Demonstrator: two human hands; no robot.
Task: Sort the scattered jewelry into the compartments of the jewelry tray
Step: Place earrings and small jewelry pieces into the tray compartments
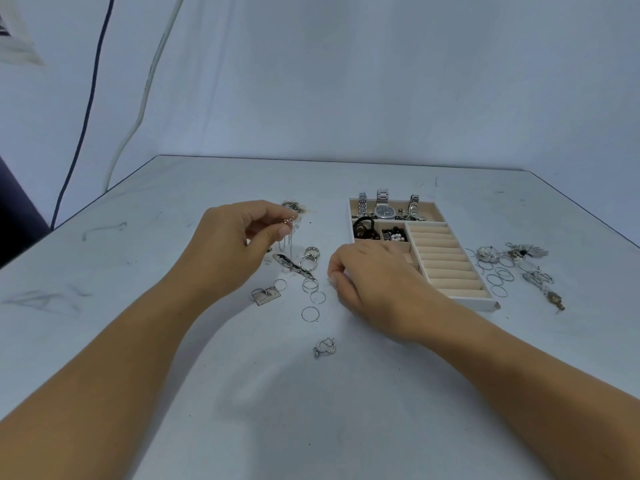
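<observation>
On the left of the tabletop, the left hand pinches a small earring with a fine chain hanging straight down, long axis vertical. Loose rings and a heart pendant lie just below. The right hand rests curled at the near-left corner of the jewelry tray; whether it holds anything I cannot tell. The tray's long axis runs away and leftward, ring rolls crosswise. This looks mid-sort; next, the earring likely needs carrying right to a small compartment
</observation>
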